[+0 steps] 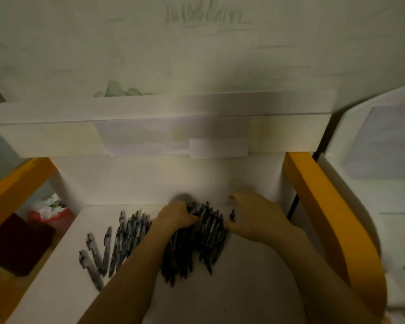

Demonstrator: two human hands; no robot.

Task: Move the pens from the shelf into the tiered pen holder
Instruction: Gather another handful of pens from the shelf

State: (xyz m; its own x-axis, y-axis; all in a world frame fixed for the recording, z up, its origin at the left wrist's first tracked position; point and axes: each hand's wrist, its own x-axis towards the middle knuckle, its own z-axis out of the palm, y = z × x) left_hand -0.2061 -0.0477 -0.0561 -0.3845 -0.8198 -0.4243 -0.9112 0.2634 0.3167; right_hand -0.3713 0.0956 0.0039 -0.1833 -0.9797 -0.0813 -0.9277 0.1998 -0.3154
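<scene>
A big bunch of dark pens (pixel 197 244) lies on the white shelf (pixel 243 277), gathered between my two hands. My left hand (pixel 175 215) grips the bunch from the left, fingers curled over the pens' far ends. My right hand (pixel 253 218) cups the bunch from the right, thumb raised and fingers against the pens. More loose dark pens (pixel 117 239) lie fanned out to the left of my left forearm. No tiered pen holder is visible. The picture is dim and blurred.
The shelf has orange side rails at left (pixel 12 188) and right (pixel 325 218). A white ledge (pixel 150 108) runs above the shelf against the wall. A red basket with crumpled paper (pixel 54 213) and a dark red pad (pixel 17 244) sit lower left.
</scene>
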